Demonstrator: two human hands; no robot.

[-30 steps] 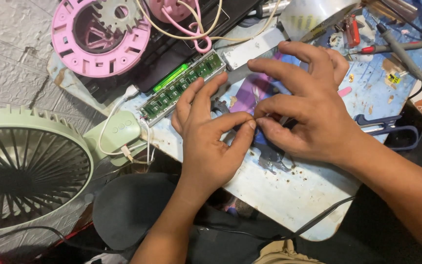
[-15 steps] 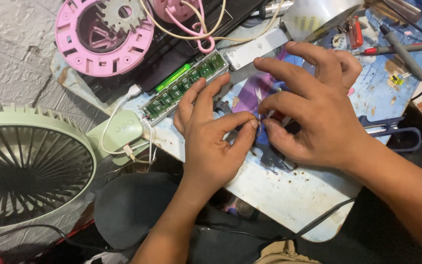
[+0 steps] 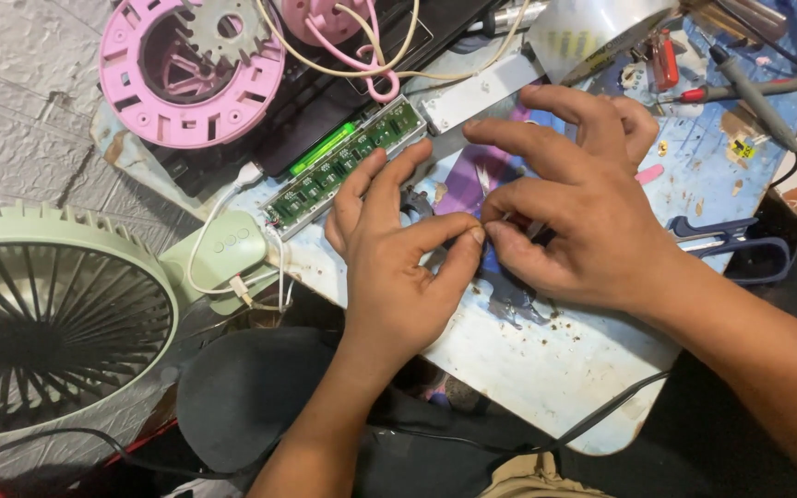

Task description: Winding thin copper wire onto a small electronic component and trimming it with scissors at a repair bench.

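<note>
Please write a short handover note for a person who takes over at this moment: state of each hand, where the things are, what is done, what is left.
Left hand: thumb and forefinger pinched, tips meeting the right hand's.
Right hand: pinched against it; whatever small part is held between them is hidden.
Both rest on the stained work board.
Green circuit strip lies just beyond the left fingers, untouched.
Green fan sits at left, wired; pink fan housing behind.
Done: fans are opened.
Left: cannot tell.

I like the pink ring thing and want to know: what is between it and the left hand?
In the head view, a black case and a long green circuit board lie between the pink ring and the left hand, whose fingertips reach the board's edge.
</note>
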